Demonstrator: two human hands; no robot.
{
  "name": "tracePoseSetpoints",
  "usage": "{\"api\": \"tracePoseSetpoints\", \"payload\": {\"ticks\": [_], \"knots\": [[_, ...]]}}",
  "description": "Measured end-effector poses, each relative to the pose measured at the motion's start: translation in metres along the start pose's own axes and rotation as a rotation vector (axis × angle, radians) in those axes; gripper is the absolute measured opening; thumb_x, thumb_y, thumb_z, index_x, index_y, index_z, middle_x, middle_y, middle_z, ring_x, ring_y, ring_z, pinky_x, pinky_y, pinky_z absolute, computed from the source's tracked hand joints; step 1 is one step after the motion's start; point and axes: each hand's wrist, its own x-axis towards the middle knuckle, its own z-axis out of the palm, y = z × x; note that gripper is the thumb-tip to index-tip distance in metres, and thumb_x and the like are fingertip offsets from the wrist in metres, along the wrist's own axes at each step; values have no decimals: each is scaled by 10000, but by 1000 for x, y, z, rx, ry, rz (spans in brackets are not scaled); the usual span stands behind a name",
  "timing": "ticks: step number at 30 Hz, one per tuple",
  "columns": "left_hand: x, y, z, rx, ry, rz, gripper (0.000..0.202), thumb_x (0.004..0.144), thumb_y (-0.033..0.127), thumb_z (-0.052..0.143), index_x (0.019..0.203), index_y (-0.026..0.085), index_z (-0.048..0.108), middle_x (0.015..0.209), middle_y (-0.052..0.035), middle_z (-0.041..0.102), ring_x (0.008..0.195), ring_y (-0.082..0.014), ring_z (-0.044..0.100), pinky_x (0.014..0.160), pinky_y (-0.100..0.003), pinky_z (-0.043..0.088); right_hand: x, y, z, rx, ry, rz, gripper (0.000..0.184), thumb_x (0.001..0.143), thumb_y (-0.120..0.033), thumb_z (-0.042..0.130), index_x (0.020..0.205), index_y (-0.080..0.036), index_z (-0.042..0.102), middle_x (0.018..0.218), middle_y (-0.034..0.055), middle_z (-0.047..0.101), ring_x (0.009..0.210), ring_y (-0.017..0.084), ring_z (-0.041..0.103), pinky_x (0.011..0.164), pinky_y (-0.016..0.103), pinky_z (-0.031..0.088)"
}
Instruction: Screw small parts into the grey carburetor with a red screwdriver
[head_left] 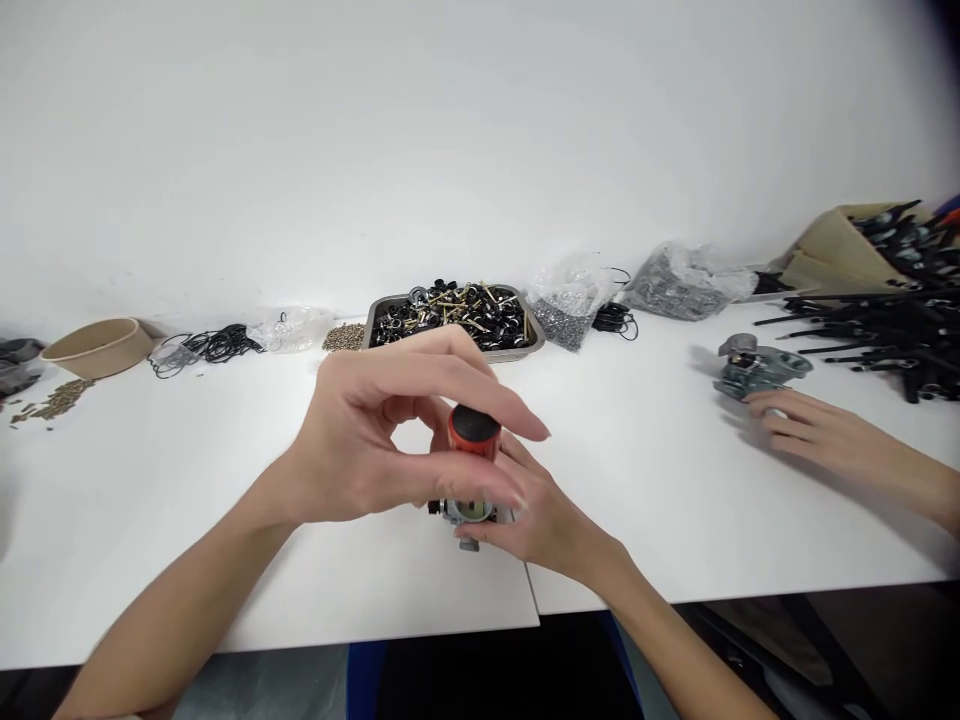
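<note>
My left hand (367, 435) is closed round the red and black handle of a screwdriver (475, 428), held upright with its black end cap facing me. Below it, a small metal carburetor (471, 513) sits low over the white table, its round opening partly in sight. My right hand (547, 525) grips the carburetor from the right side, its fingers partly hidden behind my left hand. The screwdriver's shaft and tip are hidden, so I cannot tell where they touch.
At the back stands a metal tray (536, 340) of small black and brass parts, beside plastic bags (574, 300) of parts. A beige bowl (101, 345) is on the left. To the right, another person's hand (832, 435) touches a second carburetor (761, 368) near black cables (892, 330).
</note>
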Motion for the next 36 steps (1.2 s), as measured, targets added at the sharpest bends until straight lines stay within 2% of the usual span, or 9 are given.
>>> {"api": "tracePoseSetpoints", "payload": {"ticks": [6,15,17,20,23,25,28,30,36], "knots": [[0,-4,6,27,128,13,284,687,206,822,965,206,761,708,-23,656,642,-78,584,533,-183,530,1,0,1,14,0,-17,476,766,-304,810,1155,-243,543,1231,91,500,1259,307,466,1031,489,480],[-2,6,0,-122,-89,-47,295,790,163,718,1080,215,739,790,-52,644,680,-98,626,510,-171,557,3,-1,0,40,-2,-44,425,761,-262,813,1078,-231,533,1117,53,526,1067,229,544,920,390,518],[1,7,-12,-162,-29,-74,233,796,170,711,1023,206,752,839,-56,656,571,-80,613,413,-161,501,3,-3,0,64,-1,-46,408,765,-228,807,1063,-225,529,1103,52,507,1038,210,538,902,367,518],[3,0,-36,-177,236,-64,158,798,221,717,951,190,743,870,-52,675,448,-72,573,375,-193,463,2,-7,-1,62,-6,-57,388,781,-208,789,1073,-222,534,1092,59,492,1042,213,518,907,376,512],[-7,-24,-57,-169,481,-104,199,772,265,747,937,166,699,779,-43,685,445,-99,583,450,-233,500,-1,-9,-1,12,-9,-76,381,804,-206,762,1117,-230,546,1095,71,495,1048,229,498,916,408,509],[-22,-49,-62,-183,557,-235,264,751,302,768,924,142,649,730,-54,698,493,-129,621,538,-259,541,-2,-10,0,-48,1,-106,392,815,-196,745,1154,-238,552,1107,82,497,1067,247,483,934,440,499],[-49,-91,-60,-165,597,-514,396,723,372,783,972,132,591,852,-91,726,624,-169,687,731,-326,582,-2,-11,-2,-169,26,-187,372,835,-194,711,1173,-211,556,1070,101,505,1043,273,477,914,483,493],[-65,-114,-57,-155,590,-591,458,701,421,787,987,140,566,900,-82,720,665,-181,701,797,-348,569,0,-14,-8,-246,5,-225,335,835,-176,687,1143,-181,558,1013,101,513,973,271,498,851,473,512],[-90,-152,-60,-84,547,-730,470,590,430,849,860,128,609,681,-3,663,432,-94,548,605,-271,471,-6,-11,-60,-221,-142,39,264,891,-136,563,1136,-235,556,1124,66,537,713,153,599,651,321,569]]}}
